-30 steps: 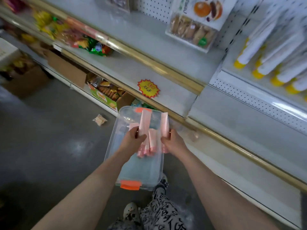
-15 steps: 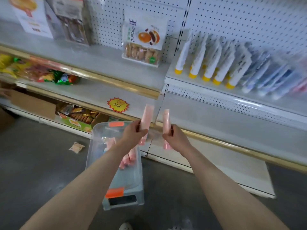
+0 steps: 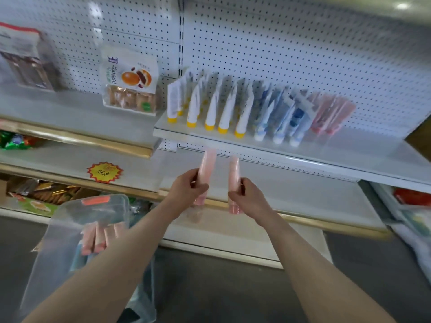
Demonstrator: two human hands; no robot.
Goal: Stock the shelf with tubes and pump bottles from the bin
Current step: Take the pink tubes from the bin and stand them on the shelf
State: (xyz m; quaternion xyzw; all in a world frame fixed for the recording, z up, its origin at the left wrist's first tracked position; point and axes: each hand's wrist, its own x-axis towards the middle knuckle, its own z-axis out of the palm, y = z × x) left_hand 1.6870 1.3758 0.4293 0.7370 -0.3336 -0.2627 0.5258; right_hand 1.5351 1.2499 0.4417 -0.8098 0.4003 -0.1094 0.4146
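- The left hand (image 3: pixel 186 187) curls its fingers round the lower half of a pink tube (image 3: pixel 207 165), with the thumb laid across the front. The tube stands nearly upright, cap end down, at the centre of the frame.
- The right hand (image 3: pixel 250 198) grips a second pink tube (image 3: pixel 234 173) in the same way. It is just beside the first but not touching it.
- Both tubes hang in the air below the front edge of the upper shelf (image 3: pixel 303 157). The step in hand looks like the carry from bin to shelf, with nothing set down yet.
- On that shelf, centre to upper right, stand yellow-capped white tubes (image 3: pixel 210 110), then blue-and-white tubes (image 3: pixel 279 117), then a blurred cluster of pink ones (image 3: pixel 331 115). Bare shelf lies further right.
- The next move probably calls for lifting both tubes over the shelf lip and right, to the pink cluster.
- They would need to be stood on their caps, leaning back like the others, without toppling the neighbouring tubes.
- The clear bin (image 3: pixel 58 252) sits at lower left and holds more pink tubes (image 3: pixel 100 238), so stocking seems far from finished. No pump bottle can be made out.
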